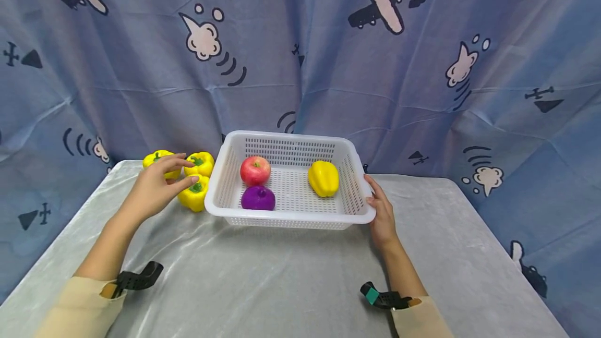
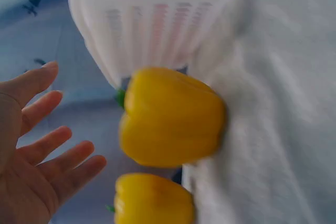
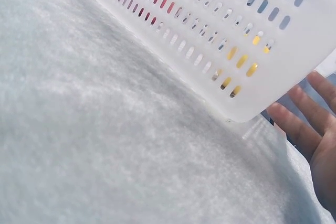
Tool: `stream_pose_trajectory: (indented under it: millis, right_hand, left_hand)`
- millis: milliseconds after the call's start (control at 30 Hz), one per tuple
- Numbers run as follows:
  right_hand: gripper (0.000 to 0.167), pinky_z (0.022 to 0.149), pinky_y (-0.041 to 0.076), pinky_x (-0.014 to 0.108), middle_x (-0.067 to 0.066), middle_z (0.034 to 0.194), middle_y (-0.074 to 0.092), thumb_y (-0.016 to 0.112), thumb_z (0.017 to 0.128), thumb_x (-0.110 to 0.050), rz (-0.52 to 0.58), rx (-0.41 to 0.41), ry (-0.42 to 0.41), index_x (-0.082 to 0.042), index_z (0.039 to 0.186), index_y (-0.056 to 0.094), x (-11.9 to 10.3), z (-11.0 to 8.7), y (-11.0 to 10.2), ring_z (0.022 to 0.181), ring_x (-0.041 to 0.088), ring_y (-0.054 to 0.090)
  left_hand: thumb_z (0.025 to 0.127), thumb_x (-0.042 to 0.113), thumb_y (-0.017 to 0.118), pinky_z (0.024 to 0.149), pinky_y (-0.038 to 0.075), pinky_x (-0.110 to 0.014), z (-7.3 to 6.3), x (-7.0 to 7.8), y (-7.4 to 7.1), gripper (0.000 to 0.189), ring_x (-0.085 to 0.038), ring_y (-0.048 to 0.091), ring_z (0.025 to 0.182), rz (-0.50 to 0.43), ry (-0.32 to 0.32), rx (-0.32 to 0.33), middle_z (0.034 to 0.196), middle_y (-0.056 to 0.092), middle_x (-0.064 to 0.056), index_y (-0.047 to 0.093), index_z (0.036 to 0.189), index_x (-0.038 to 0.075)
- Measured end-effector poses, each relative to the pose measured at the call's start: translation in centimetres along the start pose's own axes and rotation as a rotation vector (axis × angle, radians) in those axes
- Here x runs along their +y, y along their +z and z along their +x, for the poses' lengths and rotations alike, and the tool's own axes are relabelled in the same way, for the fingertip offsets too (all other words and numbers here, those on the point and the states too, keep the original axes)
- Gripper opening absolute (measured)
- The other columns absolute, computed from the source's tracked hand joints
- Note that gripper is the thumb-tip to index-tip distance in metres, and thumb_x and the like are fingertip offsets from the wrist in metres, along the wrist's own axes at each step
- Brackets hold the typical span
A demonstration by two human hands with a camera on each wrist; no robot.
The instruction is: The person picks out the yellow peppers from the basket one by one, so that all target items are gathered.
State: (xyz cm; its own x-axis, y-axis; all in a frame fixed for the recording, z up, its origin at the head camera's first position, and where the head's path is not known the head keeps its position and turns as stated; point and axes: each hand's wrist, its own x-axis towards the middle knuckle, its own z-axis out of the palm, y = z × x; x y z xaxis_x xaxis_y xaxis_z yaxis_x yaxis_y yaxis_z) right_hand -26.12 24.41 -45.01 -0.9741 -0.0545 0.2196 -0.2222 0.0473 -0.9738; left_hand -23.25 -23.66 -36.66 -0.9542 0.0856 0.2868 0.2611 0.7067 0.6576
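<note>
In the head view my left hand (image 1: 157, 184) hovers over yellow bell peppers at the left, its fingers apart and holding nothing. One pepper (image 1: 193, 198) sits in front, another (image 1: 199, 163) behind it, and a third (image 1: 154, 158) is partly hidden by the hand. The left wrist view shows the spread left fingers (image 2: 52, 153) beside two of these peppers. A white plastic basket (image 1: 291, 216) stands to their right. My right hand (image 1: 382, 218) rests against the basket's right end, with straight fingers (image 3: 299, 121) at its lower corner in the right wrist view.
Inside the basket lie a red apple (image 1: 255, 170), a purple round vegetable (image 1: 258, 198) and another yellow bell pepper (image 1: 323, 178). A pale grey cloth (image 1: 263, 286) covers the table. Behind it hangs a blue curtain (image 1: 263, 40) printed with planes.
</note>
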Motion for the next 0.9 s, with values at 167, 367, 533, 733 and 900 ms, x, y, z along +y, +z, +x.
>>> stream_pose_trajectory:
  millis: [167,367,533,733,900]
  right_hand:
    - [0.060,0.078,0.059,0.018,0.021,0.157,0.039,0.027,0.099,-0.010,-0.005,0.001,-0.002,-0.011,0.159,0.030,0.1,0.1,0.0,0.105,0.004,0.064]
    - [0.059,0.078,0.059,0.018,0.020,0.158,0.038,0.027,0.100,-0.011,-0.016,0.003,0.004,-0.012,0.159,0.030,0.0,0.1,0.0,0.105,0.003,0.064]
    - [0.059,0.079,0.059,0.018,0.021,0.158,0.038,0.027,0.100,-0.011,-0.016,0.004,0.009,-0.013,0.159,0.030,-0.1,0.1,0.1,0.106,0.003,0.064]
    - [0.059,0.078,0.059,0.018,0.021,0.157,0.038,0.027,0.100,-0.010,-0.010,0.008,0.003,-0.012,0.159,0.030,-0.1,0.1,0.1,0.104,0.003,0.065]
    - [0.060,0.078,0.059,0.017,0.022,0.157,0.038,0.027,0.099,-0.010,-0.018,0.009,-0.002,-0.011,0.159,0.030,-0.1,0.1,0.1,0.105,0.003,0.065]
  left_hand:
    - [0.096,0.026,0.070,0.099,0.053,-0.061,1.3,2.5,-0.1,0.037,-0.043,0.051,0.134,-0.011,0.015,-0.029,0.146,0.054,-0.023,0.067,0.123,0.002]
    - [0.097,0.029,0.069,0.101,0.052,-0.059,3.1,5.4,0.2,0.036,-0.039,0.054,0.131,0.022,0.038,-0.072,0.144,0.057,-0.017,0.068,0.124,0.007]
    - [0.097,0.028,0.068,0.102,0.053,-0.056,4.4,7.1,0.6,0.035,-0.038,0.057,0.129,0.033,0.073,-0.101,0.142,0.059,-0.015,0.067,0.127,0.008]
    - [0.098,0.026,0.066,0.107,0.050,-0.056,5.9,8.8,1.7,0.035,-0.038,0.055,0.132,0.043,0.090,-0.143,0.143,0.059,-0.014,0.065,0.129,0.010]
    - [0.096,0.027,0.069,0.106,0.051,-0.054,6.8,10.0,3.1,0.037,-0.035,0.056,0.130,0.029,0.119,-0.156,0.138,0.062,-0.012,0.065,0.129,0.010]
